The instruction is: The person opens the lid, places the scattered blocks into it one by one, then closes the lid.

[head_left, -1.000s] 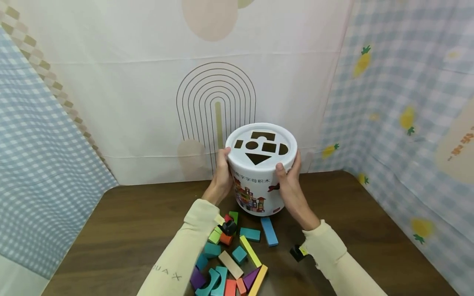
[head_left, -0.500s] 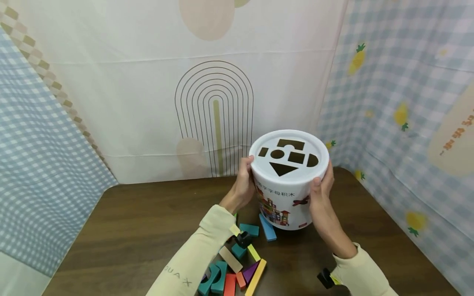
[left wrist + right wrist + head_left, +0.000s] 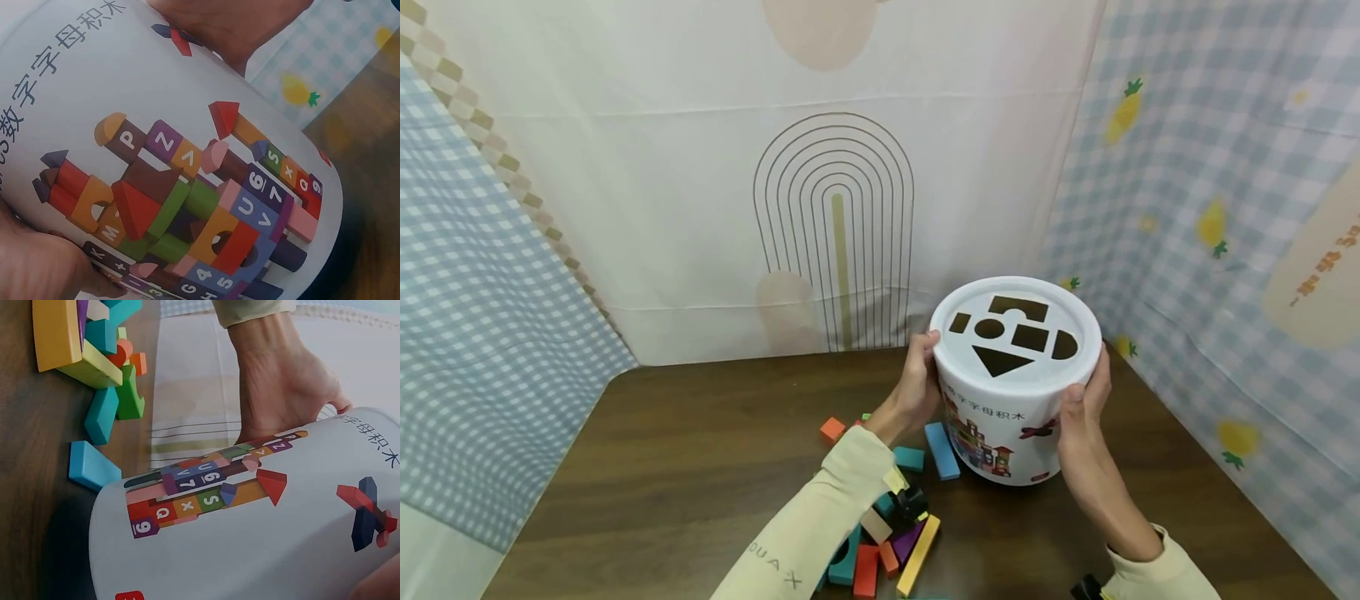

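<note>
A white bucket (image 3: 1000, 417) stands upright between both hands, its lid (image 3: 1037, 379) cut with dark shape holes. My left hand (image 3: 917, 387) grips its left side, thumb near the lid's rim. On the opposite side, my right hand (image 3: 1086, 433) holds it with the thumb in front and the fingers round the back. The left wrist view shows the printed block castle on the bucket wall (image 3: 169, 81). Just left of the bucket's base lies a blue block (image 3: 942, 452), also seen in the right wrist view as a blue block (image 3: 92, 465).
Several coloured blocks lie on the brown table (image 3: 700, 475), partly covered by the left forearm: a yellow bar (image 3: 918, 557), a red block (image 3: 866, 572), a teal block (image 3: 909, 459) and an orange block (image 3: 832, 429). A white patterned cloth (image 3: 662, 208) hangs behind, a checked cloth (image 3: 1195, 275) at right.
Both hands have carried the bucket to the right and nearer to me, away from behind the blocks. The left forearm has shifted right too, uncovering an orange block. The blocks have stayed put.
</note>
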### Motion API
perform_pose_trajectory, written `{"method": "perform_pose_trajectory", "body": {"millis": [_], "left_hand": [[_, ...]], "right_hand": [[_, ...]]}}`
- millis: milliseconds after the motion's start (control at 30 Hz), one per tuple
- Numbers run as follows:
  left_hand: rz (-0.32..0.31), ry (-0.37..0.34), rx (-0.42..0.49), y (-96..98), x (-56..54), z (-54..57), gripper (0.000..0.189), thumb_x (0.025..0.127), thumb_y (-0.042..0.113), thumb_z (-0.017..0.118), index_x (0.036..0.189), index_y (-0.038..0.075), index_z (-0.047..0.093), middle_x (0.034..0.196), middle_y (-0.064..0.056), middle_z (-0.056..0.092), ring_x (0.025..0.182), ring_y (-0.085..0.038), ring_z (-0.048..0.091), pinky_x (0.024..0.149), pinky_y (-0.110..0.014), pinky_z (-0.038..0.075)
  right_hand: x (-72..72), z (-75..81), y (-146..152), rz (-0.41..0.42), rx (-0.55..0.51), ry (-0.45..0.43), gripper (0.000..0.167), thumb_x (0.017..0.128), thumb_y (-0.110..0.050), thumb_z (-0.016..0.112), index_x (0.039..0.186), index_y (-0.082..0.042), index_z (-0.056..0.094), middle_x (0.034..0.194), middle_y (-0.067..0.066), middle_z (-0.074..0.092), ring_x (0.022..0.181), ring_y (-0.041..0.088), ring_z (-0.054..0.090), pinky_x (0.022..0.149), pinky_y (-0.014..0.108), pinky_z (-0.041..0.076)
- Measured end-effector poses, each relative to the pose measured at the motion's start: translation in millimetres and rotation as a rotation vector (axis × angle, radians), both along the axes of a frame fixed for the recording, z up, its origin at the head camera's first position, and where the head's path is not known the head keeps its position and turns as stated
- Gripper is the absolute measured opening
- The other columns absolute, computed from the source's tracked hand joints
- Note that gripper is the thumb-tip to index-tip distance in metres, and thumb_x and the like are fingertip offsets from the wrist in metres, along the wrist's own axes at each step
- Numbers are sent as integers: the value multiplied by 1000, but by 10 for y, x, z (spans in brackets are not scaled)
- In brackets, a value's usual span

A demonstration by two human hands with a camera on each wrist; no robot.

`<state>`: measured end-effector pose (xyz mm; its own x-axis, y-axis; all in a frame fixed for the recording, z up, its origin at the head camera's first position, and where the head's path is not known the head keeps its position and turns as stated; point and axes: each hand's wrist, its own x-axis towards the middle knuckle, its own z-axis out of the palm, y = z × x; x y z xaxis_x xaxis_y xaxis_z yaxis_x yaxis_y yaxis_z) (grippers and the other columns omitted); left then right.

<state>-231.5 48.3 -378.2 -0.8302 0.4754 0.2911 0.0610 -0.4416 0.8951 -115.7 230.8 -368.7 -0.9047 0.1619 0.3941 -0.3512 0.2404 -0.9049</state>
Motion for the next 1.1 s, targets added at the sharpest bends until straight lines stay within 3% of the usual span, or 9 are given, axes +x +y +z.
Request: {"method": "perform_pose_trajectory", "body": {"millis": [167,400,500,700,867,1000,1100], "left_hand": [[-6,-29,-34,21,31,-87,75,100,42,24,168,11,19,157,-18,34,144,-24,30,125,-45,12],[-14,-33,-125,22,56,-135,78,101,46,26,171,19,5,175,-5,7,158,-23,4,127,-54,1],[-20,-31,-151,22,65,-134,78,100,48,27,171,20,7,173,-6,11,157,-24,9,127,-55,4],[-18,-31,-185,-9,89,-150,74,102,48,26,170,23,11,168,-11,20,152,-27,21,125,-54,11],[-19,-40,-261,-41,104,-143,77,102,51,27,170,23,4,171,-11,13,154,-29,15,125,-59,10],[-11,-34,-336,-63,90,-112,80,102,54,28,171,23,0,172,-13,9,156,-32,12,123,-68,11],[11,-25,-406,-95,79,-123,78,102,56,27,170,25,6,167,-16,21,152,-34,23,119,-71,19]], "right_hand": [[36,-59,37,-8,8,2,84,104,-73,30,167,-37,-13,170,1,-18,157,26,-14,121,62,-11],[39,-177,40,-10,-52,-4,85,104,-73,32,166,-37,-12,171,0,-13,157,25,-7,123,52,-7],[57,-218,37,-7,-93,-13,82,104,-72,33,165,-40,-10,172,0,-7,157,25,0,124,50,-4],[65,-306,19,8,-150,-9,88,104,-71,37,166,-34,-12,173,3,-7,157,25,-2,124,48,-7],[62,-358,9,-9,-165,-28,89,105,-68,39,166,-30,-14,173,6,-10,157,24,-4,124,46,-8],[40,-394,0,-28,-173,-49,88,107,-58,45,166,-31,-14,173,8,-1,156,25,6,125,42,1],[11,-437,3,-21,-164,-35,89,106,-52,52,166,-31,-11,170,9,8,153,24,14,123,32,9]]}}
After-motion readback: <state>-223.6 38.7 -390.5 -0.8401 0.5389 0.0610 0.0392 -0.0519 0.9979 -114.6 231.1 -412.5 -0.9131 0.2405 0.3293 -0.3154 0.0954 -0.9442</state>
